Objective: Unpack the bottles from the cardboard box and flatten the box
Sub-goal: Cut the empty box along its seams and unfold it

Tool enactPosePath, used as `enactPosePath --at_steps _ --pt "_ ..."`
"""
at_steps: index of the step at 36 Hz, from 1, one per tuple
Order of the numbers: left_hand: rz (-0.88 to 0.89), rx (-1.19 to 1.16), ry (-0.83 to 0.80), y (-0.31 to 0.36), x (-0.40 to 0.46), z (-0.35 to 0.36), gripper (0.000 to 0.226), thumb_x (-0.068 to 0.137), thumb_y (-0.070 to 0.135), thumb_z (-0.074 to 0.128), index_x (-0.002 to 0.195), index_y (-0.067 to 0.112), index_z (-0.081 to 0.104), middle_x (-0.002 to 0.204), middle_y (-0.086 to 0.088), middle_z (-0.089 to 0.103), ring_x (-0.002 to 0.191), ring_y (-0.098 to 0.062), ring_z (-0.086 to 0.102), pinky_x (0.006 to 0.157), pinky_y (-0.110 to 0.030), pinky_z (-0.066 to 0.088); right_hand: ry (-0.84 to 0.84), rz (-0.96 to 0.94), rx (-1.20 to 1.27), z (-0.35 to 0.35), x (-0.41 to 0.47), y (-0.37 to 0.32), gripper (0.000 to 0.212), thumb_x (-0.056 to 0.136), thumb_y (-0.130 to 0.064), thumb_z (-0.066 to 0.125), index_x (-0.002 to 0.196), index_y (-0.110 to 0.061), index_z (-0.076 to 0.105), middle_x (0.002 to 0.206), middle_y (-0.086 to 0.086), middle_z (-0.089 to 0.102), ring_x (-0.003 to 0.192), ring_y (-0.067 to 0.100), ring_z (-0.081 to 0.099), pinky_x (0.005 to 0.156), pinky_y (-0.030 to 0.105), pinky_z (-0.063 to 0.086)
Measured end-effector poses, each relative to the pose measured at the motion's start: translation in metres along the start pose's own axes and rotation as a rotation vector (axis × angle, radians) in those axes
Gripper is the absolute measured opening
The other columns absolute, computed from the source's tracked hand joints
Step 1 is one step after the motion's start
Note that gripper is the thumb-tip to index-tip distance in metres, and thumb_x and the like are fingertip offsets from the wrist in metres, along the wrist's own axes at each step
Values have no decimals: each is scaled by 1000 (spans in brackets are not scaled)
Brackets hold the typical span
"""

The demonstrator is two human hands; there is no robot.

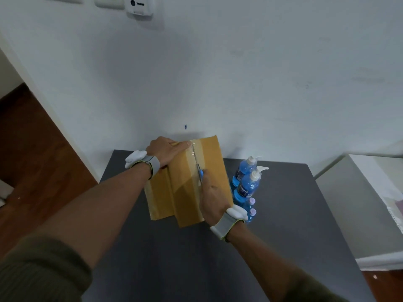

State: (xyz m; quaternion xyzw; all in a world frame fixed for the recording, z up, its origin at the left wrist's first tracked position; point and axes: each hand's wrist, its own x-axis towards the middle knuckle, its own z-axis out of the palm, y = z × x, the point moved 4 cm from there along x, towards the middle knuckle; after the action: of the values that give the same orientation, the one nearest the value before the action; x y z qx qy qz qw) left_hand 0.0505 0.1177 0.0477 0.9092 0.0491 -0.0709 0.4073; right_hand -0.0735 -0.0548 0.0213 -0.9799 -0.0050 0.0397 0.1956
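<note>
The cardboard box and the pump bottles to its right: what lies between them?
Nothing: in the head view the cardboard box nearly touches the pump bottles, with only a sliver of dark table between.

This looks like a room in a home or small office. A dark grey worktop (272, 225) stands against a plain white wall (239, 73) carrying switch plates and a wall-mounted controller (139, 6), with reddish wooden flooring (32, 149) alongside.

A cardboard box (187, 182) lies on the dark bench (272, 225), taped seam up. The left hand (166, 150) presses its far left edge; the right hand (210, 196) grips a blue-handled cutter (198, 168) on the tape. Blue pump bottles (246, 182) stand just right of the box
</note>
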Motion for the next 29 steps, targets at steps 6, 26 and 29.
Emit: enactPosePath --at_steps 6,26,29 --pt "1 -10 10 -1 9 2 66 65 91 57 87 32 78 85 8 74 76 -19 70 75 -37 62 110 -74 124 -10 16 -7 59 103 -14 38 155 -2 14 83 17 65 61 21 50 60 34 39" --pt "2 -12 52 0 11 3 66 68 88 58 85 28 80 78 7 74 73 -17 70 74 -38 62 14 -55 -79 -9 63 -18 61 104 -18 38 157 -13 8 104 21 65 82 32 63 65 33 36" --pt "9 -16 53 1 10 4 63 73 84 58 84 25 79 77 5 73 72 -18 69 74 -40 62 29 -56 -66 -10 69 -18 56 103 -20 39 154 -14 16 103 18 66 84 33 65 64 34 37"
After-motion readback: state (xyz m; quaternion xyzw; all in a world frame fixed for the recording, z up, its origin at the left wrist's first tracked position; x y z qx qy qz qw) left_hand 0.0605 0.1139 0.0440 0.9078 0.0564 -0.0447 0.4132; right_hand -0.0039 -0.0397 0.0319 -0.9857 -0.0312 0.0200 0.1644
